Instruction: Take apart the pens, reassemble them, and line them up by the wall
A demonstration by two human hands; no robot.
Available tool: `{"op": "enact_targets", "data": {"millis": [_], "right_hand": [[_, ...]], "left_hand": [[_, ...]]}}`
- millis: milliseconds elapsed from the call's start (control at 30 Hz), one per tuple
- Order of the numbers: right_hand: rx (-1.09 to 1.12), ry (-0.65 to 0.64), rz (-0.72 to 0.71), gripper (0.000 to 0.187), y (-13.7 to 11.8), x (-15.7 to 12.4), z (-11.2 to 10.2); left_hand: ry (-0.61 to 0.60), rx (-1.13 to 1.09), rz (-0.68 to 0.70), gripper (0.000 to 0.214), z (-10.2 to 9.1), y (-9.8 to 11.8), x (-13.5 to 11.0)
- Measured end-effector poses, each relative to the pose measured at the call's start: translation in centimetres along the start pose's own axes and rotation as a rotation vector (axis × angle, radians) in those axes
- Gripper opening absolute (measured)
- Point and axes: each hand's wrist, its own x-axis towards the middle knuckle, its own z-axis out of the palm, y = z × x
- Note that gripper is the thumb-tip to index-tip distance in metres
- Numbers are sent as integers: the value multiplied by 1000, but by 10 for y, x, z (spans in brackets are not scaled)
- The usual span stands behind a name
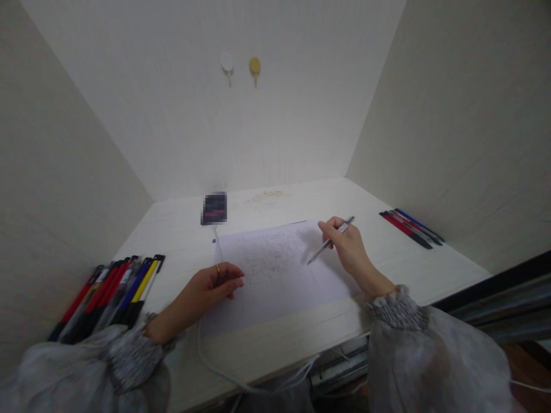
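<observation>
A sheet of white paper (275, 307) lies on the white desk, its middle covered with small dark marks. My right hand (342, 241) is over the paper's right part and grips a slim clear-and-grey pen (321, 250). The pen slants down to the left with its tip over the sheet; whether it touches, I cannot tell. At the paper's left side rests my left hand (221, 281), a ring on one finger. Its fingers are curled, thumb against fingertips. Anything between them is too small to make out.
Several red, blue, yellow and clear pens (112, 292) lie in a row at left. More pens (411, 228) lie by the right wall. A phone with a blurred screen (214, 207) stands at the back, its white cable (202, 350) running past the paper. Two hooks (255, 66) are on the back wall.
</observation>
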Motion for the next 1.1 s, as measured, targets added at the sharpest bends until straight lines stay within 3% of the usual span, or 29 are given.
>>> {"op": "enact_targets", "data": {"millis": [233,400,633,933,1100], "right_hand": [[-148,-36,-11,44,4,-8,2],[-332,-77,-99,39,4,-13,9],[-415,-98,-184,35,8,-12,9],[-466,-85,-200,37,6,-11,8],[-509,77,-180,37,4,-12,4]], "left_hand": [[-7,16,16,22,1,1,2],[-25,35,9,23,2,4,0],[-146,83,-23,25,1,0,0],[-156,115,13,26,-1,-3,1],[-157,97,12,25,-1,-5,1]]}}
